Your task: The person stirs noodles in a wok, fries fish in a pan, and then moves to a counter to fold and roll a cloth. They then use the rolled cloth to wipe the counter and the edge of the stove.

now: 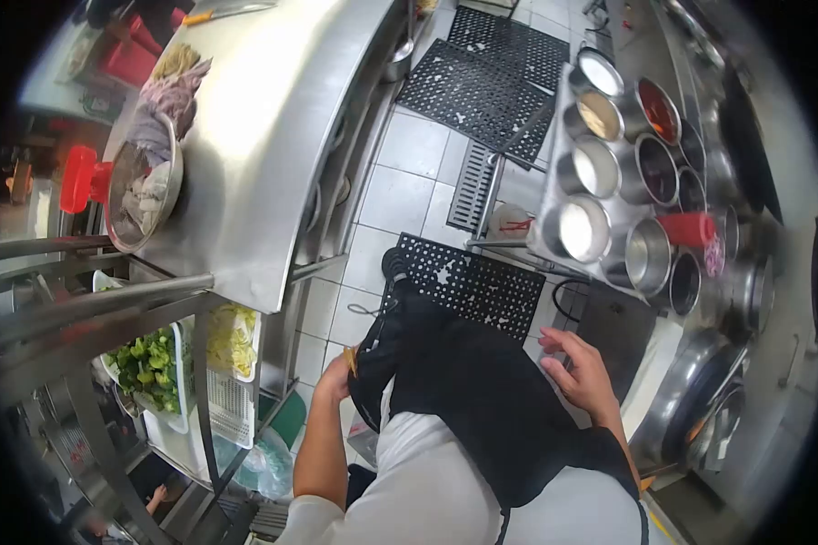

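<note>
My left hand [335,380] is down at my side, against the edge of the black apron [463,363] that I wear over a white shirt. Its fingers look curled, and a small yellow-brown piece [351,361] shows at them, too small to name. My right hand [577,368] hovers to the right of the apron, fingers apart and holding nothing. Beyond it stand several round metal pots [583,229], with white, red and other contents. A red object [687,229] lies across the pots nearest to me.
On the left is a steel table [264,118] with a metal bowl [171,186] of cloths and an orange-handled knife [214,15]. Below are baskets of green vegetables [159,363] and pale leaves [232,338]. Black perforated mats [477,286] and a drain grate [472,186] cover parts of the tiled floor.
</note>
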A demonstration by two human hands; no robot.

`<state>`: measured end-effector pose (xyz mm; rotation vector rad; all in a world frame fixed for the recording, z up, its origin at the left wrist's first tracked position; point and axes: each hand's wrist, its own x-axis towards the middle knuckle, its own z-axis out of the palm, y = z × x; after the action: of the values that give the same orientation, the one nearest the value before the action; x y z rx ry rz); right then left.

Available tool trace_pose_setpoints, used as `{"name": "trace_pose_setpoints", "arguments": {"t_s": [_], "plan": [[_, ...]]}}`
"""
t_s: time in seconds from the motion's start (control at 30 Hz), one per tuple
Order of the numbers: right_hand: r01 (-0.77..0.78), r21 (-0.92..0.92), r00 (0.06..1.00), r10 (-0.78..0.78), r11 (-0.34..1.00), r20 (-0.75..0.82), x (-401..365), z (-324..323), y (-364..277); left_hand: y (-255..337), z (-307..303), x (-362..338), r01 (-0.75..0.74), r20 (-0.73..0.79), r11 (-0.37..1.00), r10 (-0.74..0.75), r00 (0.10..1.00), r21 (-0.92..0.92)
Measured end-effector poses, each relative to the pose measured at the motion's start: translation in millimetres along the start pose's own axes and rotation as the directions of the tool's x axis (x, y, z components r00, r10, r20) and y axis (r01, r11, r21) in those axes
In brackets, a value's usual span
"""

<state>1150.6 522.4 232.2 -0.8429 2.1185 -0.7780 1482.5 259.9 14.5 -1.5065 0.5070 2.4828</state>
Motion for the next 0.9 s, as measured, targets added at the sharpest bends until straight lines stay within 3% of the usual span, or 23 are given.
{"name": "trace_pose_setpoints", "arguments": {"t_s": [0.07,0.2,0.27,0.3,0.37,0.4,0.43,0.47,0.5,0.57,0.63,0.7,0.77,0.9], "plan": [[0.012,-0.016,1.000,-0.012,1.000,0.027,32,4,-28,24,-23,12,0.019,0.030,0.999,-0.020,0.999,0.033],[-0.025,-0.082,1.000,0.026,0.996,0.011,72,-4,-68,46,-83,46,-0.173,-0.049,0.940,0.196,0.979,0.294],[-0.011,-0.125,1.000,0.010,0.992,-0.009,91,-12,-83,70,-78,23,-0.065,-0.140,0.947,0.114,0.983,0.313],[0.014,-0.146,1.000,-0.016,0.989,-0.011,100,-18,-92,62,-105,31,-0.114,-0.041,0.948,0.131,0.990,0.296],[0.067,-0.190,0.997,-0.070,0.980,-0.011,118,-33,-109,43,-129,29,-0.088,-0.065,0.952,0.112,0.992,0.292],[0.079,-0.198,0.997,-0.082,0.977,-0.006,129,-43,-117,42,-131,29,-0.099,-0.062,0.941,0.126,0.990,0.323],[0.091,-0.205,0.996,-0.093,0.974,0.000,140,-55,-125,58,-98,10,0.018,-0.206,0.980,0.024,0.978,0.200],[0.101,-0.211,0.995,-0.101,0.972,0.011,151,-67,-133,39,-124,21,-0.042,-0.089,0.976,0.062,0.994,0.213],[0.134,-0.273,0.990,-0.139,0.953,0.001,162,-79,-140,20,-137,19,-0.180,-0.056,0.906,0.218,0.974,0.383],[0.203,-0.391,0.976,-0.219,0.897,0.006,192,-106,-152,13,-127,15,-0.250,-0.073,0.898,0.295,0.953,0.362],[0.301,-0.435,0.950,-0.307,0.849,0.057,230,-133,-162,27,-81,-25,-0.134,-0.173,0.990,0.126,0.977,-0.037],[0.396,-0.479,0.909,-0.407,0.784,0.086,271,-153,-177,-1,-73,-34,-0.316,-0.266,0.946,0.287,0.920,-0.073],[0.474,-0.517,0.871,-0.466,0.713,0.156,316,-168,-196,-25,-67,-38,-0.430,-0.361,0.901,0.382,0.851,-0.062],[0.625,-0.511,0.765,-0.593,0.590,0.251,384,-167,-227,-40,-61,-38,-0.298,-0.447,0.942,0.336,0.829,0.155]]}}
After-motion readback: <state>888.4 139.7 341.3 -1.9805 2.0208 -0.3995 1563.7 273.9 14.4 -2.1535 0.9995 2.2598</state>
